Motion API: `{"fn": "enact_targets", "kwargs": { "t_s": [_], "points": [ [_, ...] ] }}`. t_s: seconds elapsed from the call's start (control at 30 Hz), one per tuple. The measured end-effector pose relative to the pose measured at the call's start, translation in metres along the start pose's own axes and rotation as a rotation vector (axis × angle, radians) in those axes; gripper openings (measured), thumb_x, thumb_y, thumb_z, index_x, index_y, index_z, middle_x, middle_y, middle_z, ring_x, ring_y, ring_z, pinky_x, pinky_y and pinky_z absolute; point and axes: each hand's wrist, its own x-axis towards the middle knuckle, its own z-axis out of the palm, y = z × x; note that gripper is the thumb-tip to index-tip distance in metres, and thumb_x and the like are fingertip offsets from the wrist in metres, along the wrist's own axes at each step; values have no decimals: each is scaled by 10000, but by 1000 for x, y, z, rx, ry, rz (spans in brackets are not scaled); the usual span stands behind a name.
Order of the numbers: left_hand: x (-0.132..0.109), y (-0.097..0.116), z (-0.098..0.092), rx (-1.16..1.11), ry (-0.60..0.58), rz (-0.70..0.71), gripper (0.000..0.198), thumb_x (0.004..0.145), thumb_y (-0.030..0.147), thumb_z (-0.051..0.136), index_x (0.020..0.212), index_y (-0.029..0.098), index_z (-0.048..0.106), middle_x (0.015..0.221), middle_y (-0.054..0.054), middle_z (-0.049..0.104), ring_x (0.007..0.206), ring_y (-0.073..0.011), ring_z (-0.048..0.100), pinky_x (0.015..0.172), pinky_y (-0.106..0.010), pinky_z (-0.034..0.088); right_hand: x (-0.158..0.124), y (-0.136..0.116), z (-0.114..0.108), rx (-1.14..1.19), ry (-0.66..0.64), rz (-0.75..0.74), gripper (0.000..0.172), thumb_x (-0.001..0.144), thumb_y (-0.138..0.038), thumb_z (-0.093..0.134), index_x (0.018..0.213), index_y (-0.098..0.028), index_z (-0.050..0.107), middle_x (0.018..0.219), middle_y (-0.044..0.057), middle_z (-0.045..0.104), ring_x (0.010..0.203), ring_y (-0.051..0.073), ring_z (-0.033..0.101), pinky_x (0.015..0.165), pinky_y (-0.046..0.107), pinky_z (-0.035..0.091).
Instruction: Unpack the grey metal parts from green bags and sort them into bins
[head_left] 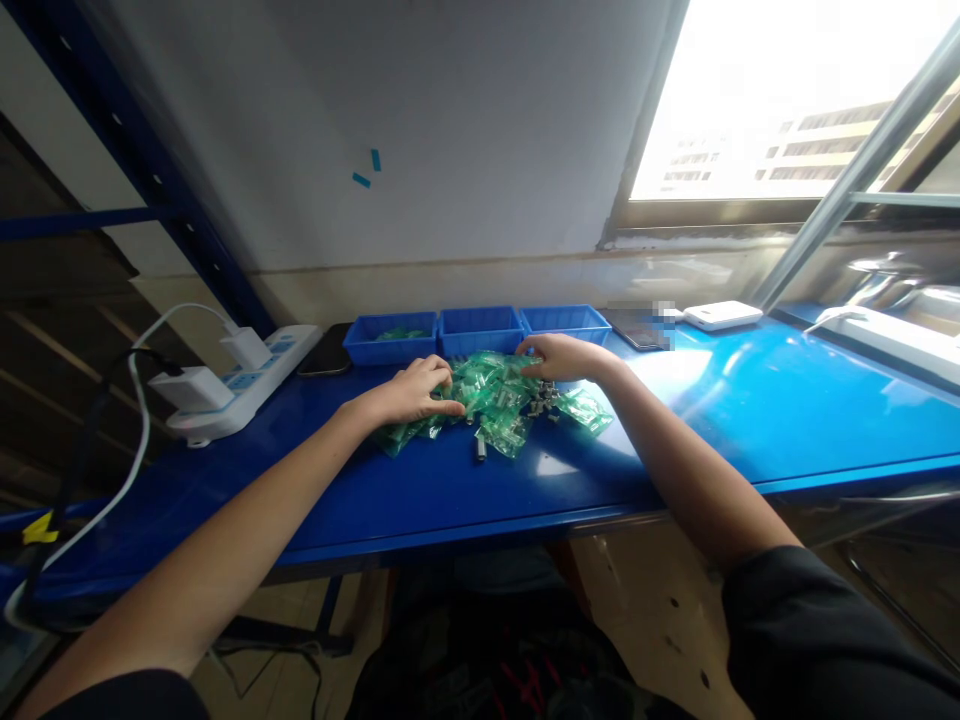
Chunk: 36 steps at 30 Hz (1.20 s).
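A pile of small green plastic bags (491,385) lies in the middle of the blue table, some with small metal parts inside. At the left side of the pile is my left hand (414,390), its thumb stretched away from its bent fingers. My right hand (559,357) reaches over the far right side, its fingertips on the bags and a gap between thumb and forefinger. Loose metal parts (543,400) are scattered below it. One metal piece (481,448) lies in front of the pile, and a separate green bag (585,411) rests to the right.
Behind the pile stand three blue bins in a row: a left bin (360,347) holding green bags, a middle bin (480,345) and a right bin (574,320). A power strip (217,415) with chargers and a phone (326,352) are left; a white device (724,316) is right.
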Motion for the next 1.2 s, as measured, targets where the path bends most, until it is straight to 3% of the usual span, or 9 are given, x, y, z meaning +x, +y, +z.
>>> {"fn": "enact_targets", "kwargs": {
  "t_s": [0.17,0.3,0.53,0.63,0.73,0.87,1.0,1.1,1.2],
  "points": [
    [-1,2,-1,0,-4,-6,613,703,776,509,918,205,565,1270,-98,479,1162,-303,437,951,-397,387,-8,-2,-14,101,-10,39,519,821,-425,610,1288,-203,561,1086,90,666,919,221,635,739,309,491],
    [-1,1,0,8,-1,-2,636,718,779,483,994,212,564,1236,-95,497,1120,-291,456,925,-387,397,-49,12,-28,120,54,105,516,784,-452,636,1244,-224,586,1149,105,636,1004,254,616,784,342,504],
    [0,-1,2,35,-2,-10,640,723,782,474,1004,216,575,1238,-94,508,1127,-299,461,920,-391,401,-102,31,6,193,58,139,504,735,-377,652,1213,-251,553,1056,90,624,946,257,593,810,388,490],
    [-2,1,0,42,29,-15,673,725,771,495,1097,215,573,1273,-108,514,1187,-325,441,956,-433,390,-92,27,1,357,179,123,523,752,-373,634,1241,-250,496,876,31,592,784,202,570,700,334,478],
    [-3,10,-2,-35,178,20,693,750,732,517,1201,207,553,1307,-123,518,1263,-333,407,1029,-460,347,-69,9,-14,586,323,87,556,745,-390,649,1247,-235,467,800,-4,539,718,168,534,640,301,457],
    [-3,29,0,-404,402,54,572,852,635,468,1199,190,560,1226,-111,599,1158,-261,541,961,-373,430,-30,-34,-19,632,295,-119,548,747,-320,645,1246,-196,457,834,5,553,734,160,532,663,305,452],
    [-2,37,4,-702,412,54,461,829,594,542,1015,176,601,894,-63,671,799,-198,640,711,-316,490,-4,-67,3,561,343,-344,515,761,-205,581,1249,-148,429,914,31,569,744,140,528,681,289,438],
    [-2,37,4,-796,438,30,400,760,568,641,813,174,594,688,-18,619,613,-154,588,618,-293,471,0,-67,25,590,393,-351,542,781,-250,591,1276,-144,396,822,-6,555,672,123,509,639,275,421],
    [0,35,3,-903,525,-12,395,717,542,697,780,163,606,652,-15,619,620,-149,592,653,-293,486,0,-55,40,678,386,-265,550,774,-351,639,1242,-158,423,714,-44,530,590,108,483,571,252,397]
  ]
}}
